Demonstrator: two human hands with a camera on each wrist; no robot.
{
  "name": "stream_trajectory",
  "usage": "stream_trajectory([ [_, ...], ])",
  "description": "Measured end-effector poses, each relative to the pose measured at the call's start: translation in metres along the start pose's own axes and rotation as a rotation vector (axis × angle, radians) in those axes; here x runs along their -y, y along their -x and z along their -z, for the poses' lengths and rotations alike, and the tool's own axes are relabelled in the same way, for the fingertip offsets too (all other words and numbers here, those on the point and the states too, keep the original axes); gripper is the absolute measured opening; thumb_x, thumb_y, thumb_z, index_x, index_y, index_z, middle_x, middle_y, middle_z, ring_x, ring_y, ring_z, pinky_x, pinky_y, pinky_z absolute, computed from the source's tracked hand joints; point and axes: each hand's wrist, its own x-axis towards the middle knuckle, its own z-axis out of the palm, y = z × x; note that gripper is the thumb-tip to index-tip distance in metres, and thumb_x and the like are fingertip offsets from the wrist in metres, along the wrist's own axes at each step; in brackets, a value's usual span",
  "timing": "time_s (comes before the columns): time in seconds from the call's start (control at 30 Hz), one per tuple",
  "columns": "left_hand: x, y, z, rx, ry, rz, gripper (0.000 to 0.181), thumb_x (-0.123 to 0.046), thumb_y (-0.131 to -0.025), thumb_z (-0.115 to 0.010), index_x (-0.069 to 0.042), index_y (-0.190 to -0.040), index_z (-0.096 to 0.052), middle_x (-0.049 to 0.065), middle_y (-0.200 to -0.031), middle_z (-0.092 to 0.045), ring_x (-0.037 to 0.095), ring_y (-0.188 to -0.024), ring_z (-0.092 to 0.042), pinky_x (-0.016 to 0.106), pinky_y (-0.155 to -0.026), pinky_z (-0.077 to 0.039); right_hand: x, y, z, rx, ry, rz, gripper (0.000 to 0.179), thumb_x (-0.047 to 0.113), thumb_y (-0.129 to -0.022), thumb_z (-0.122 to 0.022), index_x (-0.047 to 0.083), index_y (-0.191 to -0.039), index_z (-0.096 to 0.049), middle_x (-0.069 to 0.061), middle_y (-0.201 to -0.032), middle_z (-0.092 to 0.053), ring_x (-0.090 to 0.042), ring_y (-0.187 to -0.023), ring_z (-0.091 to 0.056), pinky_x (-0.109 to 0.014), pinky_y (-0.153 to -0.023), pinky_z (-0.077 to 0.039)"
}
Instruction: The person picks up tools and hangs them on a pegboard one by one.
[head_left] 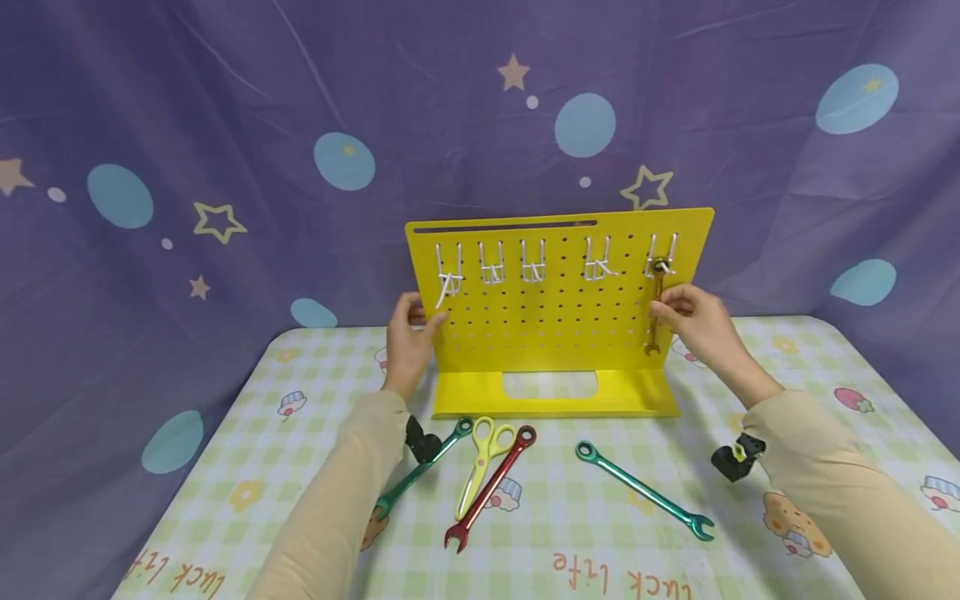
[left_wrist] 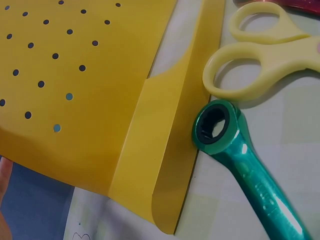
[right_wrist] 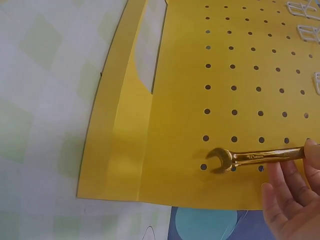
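A yellow pegboard (head_left: pixel 555 333) stands upright on the table, with white wire hooks (head_left: pixel 533 265) along its upper part. My left hand (head_left: pixel 408 342) grips its left edge, thumb on the front face and fingers partly hidden behind. At the right side, a gold combination wrench (right_wrist: pixel 265 156) hangs down the board, its ring end at the rightmost hook (head_left: pixel 671 250). My right hand (head_left: pixel 697 321) pinches this wrench along its shaft, and the open end points down. The other hooks carry nothing.
Before the board lie a green wrench (head_left: pixel 423 471), yellow scissors (head_left: pixel 483 458), a red wrench (head_left: pixel 491 492) and a second green wrench (head_left: pixel 645 487). The left green wrench's ring and the scissors' handles are close to the board's front lip. A purple patterned curtain (head_left: pixel 480 150) hangs behind.
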Motion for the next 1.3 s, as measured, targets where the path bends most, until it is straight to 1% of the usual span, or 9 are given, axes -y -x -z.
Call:
stream_trajectory([
  [0.07, 0.000, 0.000, 0.000, -0.001, -0.003, 0.003, 0.034, -0.013, -0.091, -0.072, -0.005, -0.119, -0.055, 0.015, -0.109, -0.058, 0.029, -0.098, -0.054, 0.038, -0.086, -0.048, 0.000, 0.000, 0.000, 0.006, -0.002, -0.001, 0.038, 0.032, -0.102, -0.056, -0.003, -0.117, -0.058, -0.023, -0.112, -0.066, -0.026, -0.095, -0.063, -0.019, -0.070, -0.050],
  [0.13, 0.000, 0.000, -0.001, -0.001, -0.005, 0.006, 0.033, -0.014, -0.091, -0.072, -0.006, -0.119, -0.055, 0.015, -0.109, -0.058, 0.028, -0.098, -0.054, 0.038, -0.087, -0.048, 0.000, 0.000, 0.000, 0.009, -0.010, 0.005, 0.038, 0.030, -0.103, -0.056, -0.004, -0.118, -0.059, -0.024, -0.112, -0.066, -0.019, -0.091, -0.065, -0.020, -0.071, -0.051],
  [0.17, 0.001, 0.000, -0.001, -0.001, -0.005, 0.008, 0.033, -0.014, -0.092, -0.072, -0.006, -0.119, -0.055, 0.015, -0.109, -0.058, 0.028, -0.098, -0.054, 0.038, -0.086, -0.048, 0.000, 0.000, 0.000, 0.010, -0.013, 0.007, 0.037, 0.030, -0.103, -0.056, -0.004, -0.118, -0.059, -0.024, -0.112, -0.067, -0.018, -0.090, -0.065, -0.019, -0.070, -0.051],
  [0.23, 0.001, 0.000, -0.001, 0.001, -0.004, 0.013, 0.033, -0.015, -0.092, -0.072, -0.007, -0.119, -0.055, 0.014, -0.109, -0.058, 0.028, -0.098, -0.054, 0.037, -0.086, -0.048, -0.001, 0.001, 0.001, 0.008, -0.021, 0.016, 0.036, 0.028, -0.103, -0.056, -0.005, -0.118, -0.060, -0.025, -0.112, -0.067, -0.013, -0.087, -0.066, -0.019, -0.070, -0.052],
  [0.47, 0.001, 0.000, 0.000, 0.000, 0.002, 0.014, 0.033, -0.014, -0.092, -0.072, -0.006, -0.119, -0.055, 0.015, -0.109, -0.058, 0.028, -0.098, -0.054, 0.038, -0.087, -0.047, -0.004, 0.007, 0.006, 0.020, -0.014, 0.029, 0.035, 0.025, -0.103, -0.055, -0.005, -0.120, -0.060, -0.026, -0.111, -0.067, -0.009, -0.083, -0.066, -0.018, -0.065, -0.050],
  [0.7, 0.001, -0.001, -0.001, -0.007, -0.008, 0.016, 0.033, -0.014, -0.092, -0.072, -0.006, -0.119, -0.055, 0.015, -0.109, -0.059, 0.029, -0.099, -0.054, 0.040, -0.089, -0.047, -0.008, 0.022, 0.009, 0.084, 0.019, 0.005, 0.036, 0.029, -0.104, -0.053, -0.003, -0.120, -0.060, -0.023, -0.110, -0.068, -0.006, -0.081, -0.061, -0.023, -0.064, -0.052],
  [0.83, 0.001, 0.000, 0.000, -0.004, -0.013, 0.014, 0.034, -0.015, -0.092, -0.072, -0.007, -0.120, -0.055, 0.014, -0.110, -0.059, 0.029, -0.099, -0.054, 0.039, -0.088, -0.047, -0.011, 0.030, 0.008, 0.111, 0.036, 0.012, 0.036, 0.029, -0.104, -0.053, -0.003, -0.120, -0.059, -0.022, -0.110, -0.068, -0.008, -0.085, -0.063, -0.023, -0.068, -0.052],
  [1.07, 0.002, 0.001, 0.001, 0.004, -0.009, 0.009, 0.034, -0.016, -0.092, -0.072, -0.007, -0.120, -0.055, 0.014, -0.110, -0.058, 0.028, -0.099, -0.054, 0.038, -0.088, -0.047, -0.014, 0.051, 0.003, 0.167, 0.052, 0.059, 0.031, 0.025, -0.104, -0.055, -0.003, -0.117, -0.062, -0.019, -0.106, -0.069, -0.031, -0.095, -0.066, -0.027, -0.074, -0.054],
  [1.3, 0.002, -0.001, -0.001, 0.005, -0.005, 0.008, 0.034, -0.016, -0.092, -0.072, -0.006, -0.120, -0.055, 0.015, -0.111, -0.058, 0.029, -0.100, -0.054, 0.038, -0.088, -0.047, -0.018, 0.067, -0.005, 0.212, 0.064, 0.062, 0.022, 0.018, -0.100, -0.061, -0.001, -0.111, -0.064, -0.013, -0.100, -0.070, -0.029, -0.090, -0.067, -0.027, -0.070, -0.053],
])
